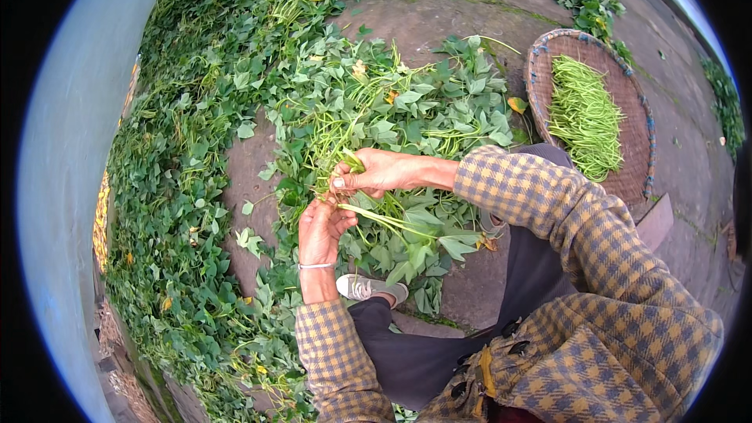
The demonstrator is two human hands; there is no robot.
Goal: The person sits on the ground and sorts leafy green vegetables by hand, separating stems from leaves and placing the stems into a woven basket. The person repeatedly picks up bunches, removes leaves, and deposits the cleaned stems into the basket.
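My left hand [320, 229], with a light bangle at the wrist, pinches the ends of several pale green leaf stalks [388, 222], whose leaves fan out to the right. Close against it, my right hand [373, 173] has thumb and forefinger at the same spot and folded green stems [352, 160] between its fingers. The fingertips of both hands meet, and exactly which stem each grips is partly hidden. Beneath and beyond the hands lies a heap of leafy green vines [411, 106] with some yellow leaves.
A round woven basket [637, 147] with blue bindings holds a pile of trimmed green stems [584, 117] at the right. More leafy vines [176, 200] cover much of the concrete ground [249, 170] at the left. My shoe [370, 289] rests beside the heap.
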